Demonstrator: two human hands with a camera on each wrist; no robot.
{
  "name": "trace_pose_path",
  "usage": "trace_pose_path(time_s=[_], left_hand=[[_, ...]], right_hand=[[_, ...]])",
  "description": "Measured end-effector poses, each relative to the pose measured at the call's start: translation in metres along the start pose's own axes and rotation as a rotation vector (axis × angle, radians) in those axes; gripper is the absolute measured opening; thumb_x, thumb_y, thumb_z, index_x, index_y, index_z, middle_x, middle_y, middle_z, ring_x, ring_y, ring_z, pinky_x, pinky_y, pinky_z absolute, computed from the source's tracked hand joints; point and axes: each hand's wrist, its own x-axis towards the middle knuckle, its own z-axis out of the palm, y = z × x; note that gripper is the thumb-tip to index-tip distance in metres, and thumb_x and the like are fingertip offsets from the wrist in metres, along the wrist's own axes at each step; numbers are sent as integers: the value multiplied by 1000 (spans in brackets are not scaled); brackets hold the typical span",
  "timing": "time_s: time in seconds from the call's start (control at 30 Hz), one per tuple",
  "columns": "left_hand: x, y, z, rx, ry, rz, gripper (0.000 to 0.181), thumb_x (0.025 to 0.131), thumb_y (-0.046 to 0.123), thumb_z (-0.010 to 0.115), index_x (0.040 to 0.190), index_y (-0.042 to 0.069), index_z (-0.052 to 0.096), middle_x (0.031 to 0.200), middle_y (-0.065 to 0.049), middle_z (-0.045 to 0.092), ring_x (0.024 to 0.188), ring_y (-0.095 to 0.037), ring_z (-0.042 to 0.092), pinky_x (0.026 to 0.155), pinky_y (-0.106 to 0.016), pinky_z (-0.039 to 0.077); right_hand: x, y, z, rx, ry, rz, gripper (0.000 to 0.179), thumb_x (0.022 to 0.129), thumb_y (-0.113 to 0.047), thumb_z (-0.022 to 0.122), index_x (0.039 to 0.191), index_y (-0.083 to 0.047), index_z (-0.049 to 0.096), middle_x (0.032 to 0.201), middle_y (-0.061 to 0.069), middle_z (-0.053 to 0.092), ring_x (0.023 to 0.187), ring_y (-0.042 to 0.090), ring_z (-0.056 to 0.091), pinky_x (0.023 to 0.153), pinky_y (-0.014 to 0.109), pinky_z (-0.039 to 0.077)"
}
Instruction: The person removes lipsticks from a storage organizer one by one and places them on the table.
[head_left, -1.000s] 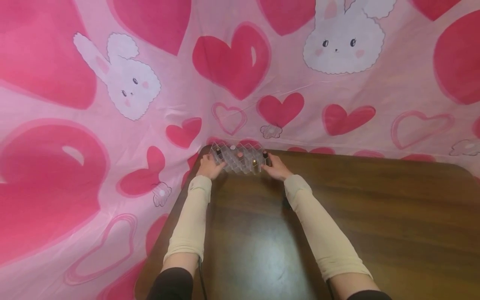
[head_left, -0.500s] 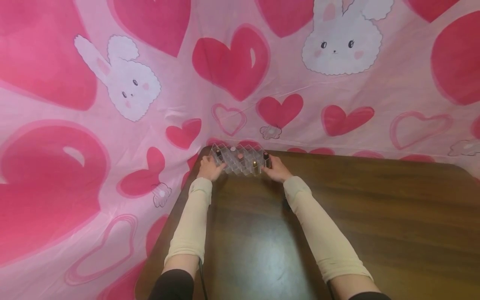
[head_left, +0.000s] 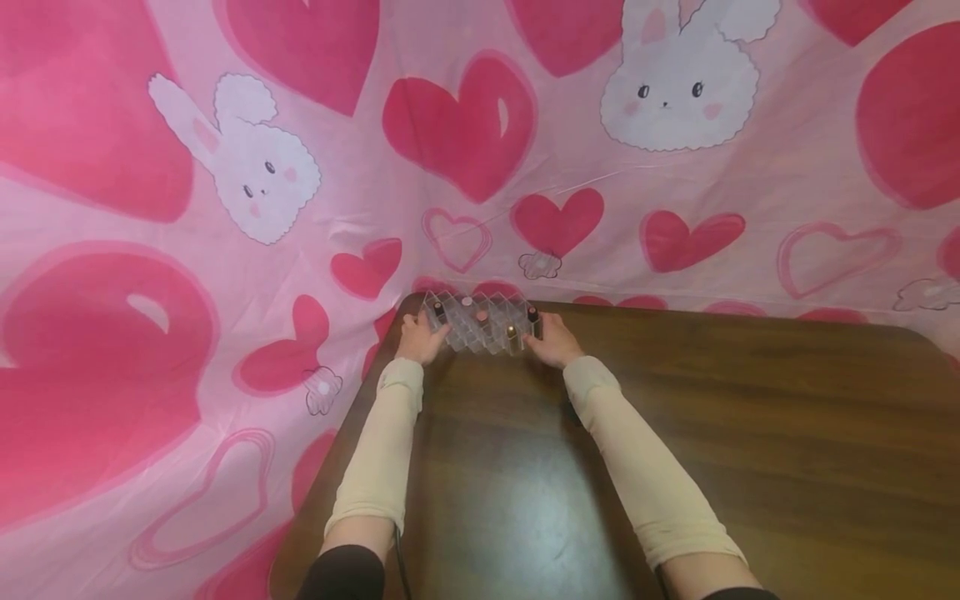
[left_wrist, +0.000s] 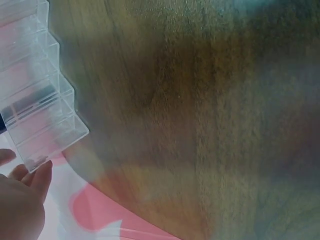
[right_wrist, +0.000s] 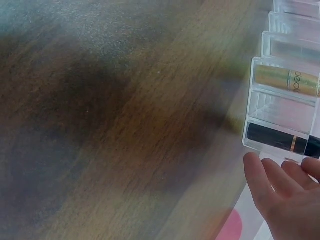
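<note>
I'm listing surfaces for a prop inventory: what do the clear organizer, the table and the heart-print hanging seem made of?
Clear organizer: probably glossy plastic; thin see-through walls with bright edges.
Table: wood or wood-look laminate, smooth with some sheen; brown grain streaks and a glare patch.
Heart-print hanging: likely thin fabric, mostly matte; it creases, though plastic sheeting is possible.

Head view: moderate, soft light. Pale glare lies on the near half of the table (head_left: 750,417), with darker shading either side; fine detail is soft. Wrist views: dimmer, hazy; shadows mottle the table, bluish glare crosses it; the rack (left_wrist: 30,75) appears washed out.
</note>
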Motion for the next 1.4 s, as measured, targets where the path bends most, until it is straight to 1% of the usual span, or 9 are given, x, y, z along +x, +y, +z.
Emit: trace_pose_path(time_s=[0.27,0.47,0.6,0.77,0.93,1.07,1.27,1.33,1.4], left_hand=[[-1,-1,7,8,43,-19,82,82,52,47,140,0,20,124,-26,27,115,-40,36,97,-49,34],[-3,-1,12,12,84,-19,83,81,54,47,139,-1,23,120,-27,30,111,-40,37,95,-50,35],[-6,1,14,27,107,-26,82,81,54,47,138,-2,26,119,-26,31,110,-39,38,94,-49,35],[-9,3,14,48,107,-22,83,82,55,46,138,-3,25,122,-27,29,111,-40,38,95,-49,34],[-8,1,18,61,121,-14,85,81,56,48,138,-4,26,121,-28,30,109,-40,39,95,-49,34],[-8,-1,22,75,135,-8,85,79,56,51,134,-4,30,117,-26,33,104,-39,42,92,-49,37],[-11,0,23,30,139,-2,83,74,55,57,127,-5,35,112,-23,33,101,-37,42,89,-47,39],[-11,0,23,17,129,4,85,73,54,58,128,-5,34,113,-22,32,101,-37,42,90,-47,39],[-11,0,23,7,102,13,87,73,54,59,129,-6,31,114,-22,31,103,-36,42,91,-46,40]], right_hand=[[-2,4,1,9,49,42,56,87,-34,49,127,2,34,126,19,39,114,35,45,100,46,34],[-3,6,1,10,85,62,53,87,-36,49,123,0,36,123,17,41,111,35,47,97,47,37],[-4,6,2,18,98,76,53,87,-36,49,124,-1,36,123,17,41,110,35,48,95,47,38],[-8,6,1,4,100,86,56,87,-37,49,128,-1,35,126,17,40,111,37,47,96,48,37],[-12,7,1,-38,89,97,58,87,-40,48,129,-2,35,123,18,39,104,39,50,92,48,39],[-14,8,1,-38,82,106,59,88,-41,46,129,-1,33,122,18,36,100,39,51,90,49,40],[-15,8,2,-21,90,120,59,87,-41,46,128,-1,33,123,18,36,98,39,52,88,48,41],[-16,9,2,-16,92,125,58,87,-41,46,128,-2,32,123,18,36,97,38,52,87,47,42],[-16,9,1,-3,95,130,58,87,-41,46,126,-1,32,123,18,35,96,38,52,86,47,42]])
